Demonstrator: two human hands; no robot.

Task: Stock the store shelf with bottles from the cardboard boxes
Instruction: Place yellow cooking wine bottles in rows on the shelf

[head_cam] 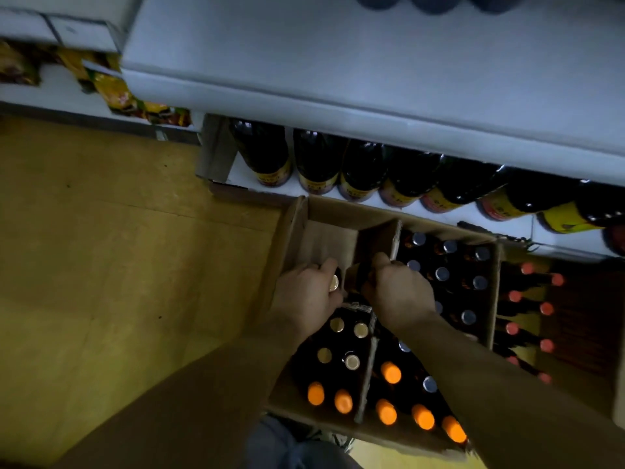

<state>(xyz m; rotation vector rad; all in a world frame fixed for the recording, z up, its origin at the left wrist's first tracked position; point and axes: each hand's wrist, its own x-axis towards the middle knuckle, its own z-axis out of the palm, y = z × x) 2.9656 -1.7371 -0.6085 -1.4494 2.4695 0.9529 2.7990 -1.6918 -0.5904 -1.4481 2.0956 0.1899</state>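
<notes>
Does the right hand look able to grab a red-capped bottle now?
Probably not yet: the right hand seems curled round a dark bottle, and the left hand grips a gold-capped bottle. The red-capped bottles themselves stand uncovered.

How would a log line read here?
stage: picking; left hand: grips gold-capped dark bottle; right hand: grips second dark bottle; brown cardboard box: far-left cell empty

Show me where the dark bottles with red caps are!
In the head view, the dark bottles with red caps stand at the far right, next to the silver-capped bottles, just in front of the white lower shelf.
</notes>
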